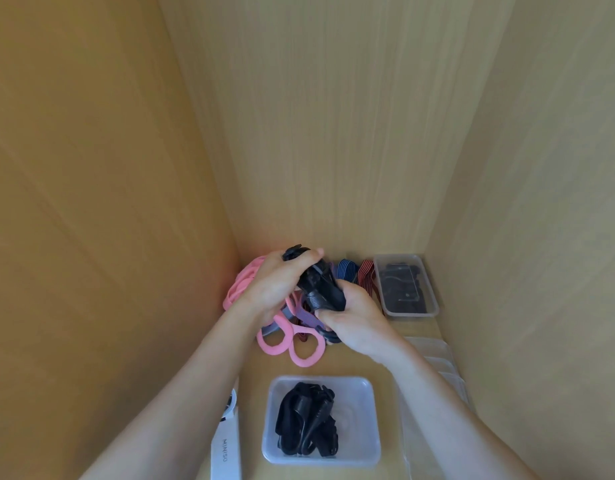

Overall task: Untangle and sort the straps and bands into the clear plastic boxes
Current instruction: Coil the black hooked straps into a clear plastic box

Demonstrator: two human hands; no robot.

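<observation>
- Far left on my feed, a white box (226,452) marked MINISO lies at the bottom edge, just beside my left forearm.
- Pink bands (242,282) are heaped in the back-left corner against the left wall (108,202), and more pink loops spill forward onto the floor (333,370).
- My left hand (274,285) is up over the pile, fingers curled over the top of the black strap (321,284). A black buckle pokes out above the knuckles.
- The black strap is a tight, dark bundle held clear above the pile, between both hands, in front of the back wall (333,133).
- Below it a purple band (307,317) and a grey one tangle with the pink loops.
- The near box (319,460) sits between my forearms, lid off, with black straps (307,420) coiled loosely inside.
- My right hand (354,320) grips the strap's lower end, thumb and fingers wrapped round it.
- Behind that hand, a blue band (345,268) and a red band (366,271), both striped, lie on the floor by the back wall.
- The far box (411,313) sits in the back-right corner with dark straps in it, just beside the red band.
- A clear stack (437,355) of plastic lies along the right wall (541,202), partly under my right forearm. I can't tell lids from boxes.
- Walls close in on three sides; bare floor shows between the pink loops and the near box.
</observation>
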